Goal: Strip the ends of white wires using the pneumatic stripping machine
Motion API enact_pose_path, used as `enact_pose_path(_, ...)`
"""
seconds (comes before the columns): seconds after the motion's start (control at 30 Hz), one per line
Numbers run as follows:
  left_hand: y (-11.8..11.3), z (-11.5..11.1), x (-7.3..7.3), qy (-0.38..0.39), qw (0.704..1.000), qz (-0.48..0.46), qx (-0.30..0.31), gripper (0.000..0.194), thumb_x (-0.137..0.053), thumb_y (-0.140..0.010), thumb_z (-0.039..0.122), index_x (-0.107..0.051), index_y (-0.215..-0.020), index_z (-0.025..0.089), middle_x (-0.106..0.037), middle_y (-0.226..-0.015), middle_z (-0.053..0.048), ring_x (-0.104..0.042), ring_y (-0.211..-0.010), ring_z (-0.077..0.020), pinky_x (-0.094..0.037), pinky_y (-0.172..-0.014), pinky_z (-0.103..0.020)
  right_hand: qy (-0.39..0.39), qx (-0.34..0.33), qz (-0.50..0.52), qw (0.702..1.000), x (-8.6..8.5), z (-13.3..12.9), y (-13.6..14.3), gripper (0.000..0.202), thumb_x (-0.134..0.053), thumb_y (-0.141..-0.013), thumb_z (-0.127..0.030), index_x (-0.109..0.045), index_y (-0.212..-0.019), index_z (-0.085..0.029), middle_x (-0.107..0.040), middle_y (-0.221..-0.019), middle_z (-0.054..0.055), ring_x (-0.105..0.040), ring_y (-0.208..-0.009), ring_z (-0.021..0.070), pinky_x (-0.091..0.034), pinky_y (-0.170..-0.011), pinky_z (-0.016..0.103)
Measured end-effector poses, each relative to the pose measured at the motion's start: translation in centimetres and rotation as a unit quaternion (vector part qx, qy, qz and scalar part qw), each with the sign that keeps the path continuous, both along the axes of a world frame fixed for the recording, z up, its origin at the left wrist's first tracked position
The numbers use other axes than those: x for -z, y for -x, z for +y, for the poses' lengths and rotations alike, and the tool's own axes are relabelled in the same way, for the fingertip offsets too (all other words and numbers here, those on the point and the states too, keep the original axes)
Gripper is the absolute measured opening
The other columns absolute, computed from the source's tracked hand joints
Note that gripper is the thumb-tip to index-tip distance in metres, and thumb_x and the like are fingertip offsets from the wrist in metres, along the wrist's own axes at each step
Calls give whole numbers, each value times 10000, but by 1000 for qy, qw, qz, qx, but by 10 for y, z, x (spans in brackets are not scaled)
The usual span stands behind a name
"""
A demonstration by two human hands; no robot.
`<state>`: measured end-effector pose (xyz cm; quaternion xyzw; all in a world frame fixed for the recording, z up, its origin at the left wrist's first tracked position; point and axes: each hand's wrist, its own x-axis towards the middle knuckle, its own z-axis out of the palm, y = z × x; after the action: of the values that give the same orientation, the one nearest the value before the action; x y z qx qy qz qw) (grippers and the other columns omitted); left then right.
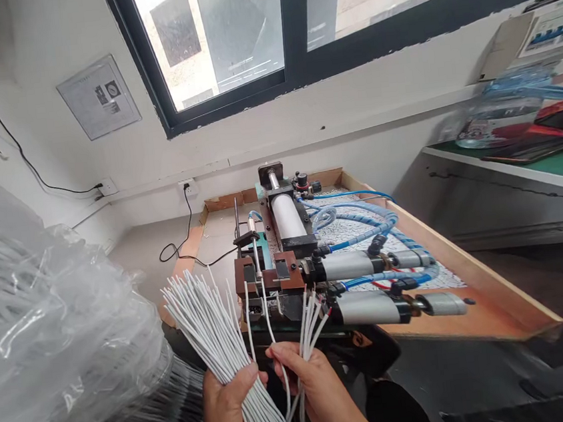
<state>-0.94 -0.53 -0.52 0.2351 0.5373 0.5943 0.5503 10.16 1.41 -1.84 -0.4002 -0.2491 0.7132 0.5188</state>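
Observation:
A thick bundle of white cables (208, 333) fans upward from my left hand (226, 405), whose fingers are wrapped round it. My right hand (312, 385) pinches one white cable (268, 313) between thumb and forefinger; its upper end reaches the brown jaw block (268, 273) of the machine. Several more white cables (309, 322), some with reddish tips, stand up from the same hand. Silver air cylinders (348, 266) lie on the machine's right side, and another cylinder (288, 215) stands behind the block.
The machine sits in a shallow wooden-edged tray (495, 289) with blue air hoses (359, 235). Plastic-wrapped cables (62, 328) crowd the left. A green-topped shelf (501, 154) at right holds a plastic jug (502, 110). Black power cord (190, 230) runs behind.

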Motion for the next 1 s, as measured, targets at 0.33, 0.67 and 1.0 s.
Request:
enact_pose_path(0.33, -5, 0, -12, -41, 998, -8, 36, 161, -685, -489, 165, -661, -648, 154, -642, -540, -3, -569, -544, -180, -432, -565, -277, -15, -3, -17, 1000, -4, -3, 7, 239, -690, -576, -361, -626, -624, -136, -530, -497, -14, -385, -470, 81, -275, -463, 199)
enact_pose_path(0.67, 3, 1, -3, -4, 999, -32, 27, 153, -684, -482, 158, -634, -626, 143, -657, -571, -26, -617, -601, -228, -453, -603, -328, 30, 50, 15, 998, 2, 10, 4, 234, -685, -568, -342, -619, -594, -119, -499, -486, -24, -386, -437, 74, -284, -447, 202)
enact_pose_path(1.0, 1, 2, -1, -8, 1000, 5, 26, 145, -686, -457, 157, -612, -580, 150, -602, -454, 5, -513, -438, -148, -404, -467, -261, 10, -84, 79, 993, -6, 10, 5, 244, -656, -613, -357, -587, -568, -127, -414, -440, -57, -346, -409, 61, -289, -453, 209)
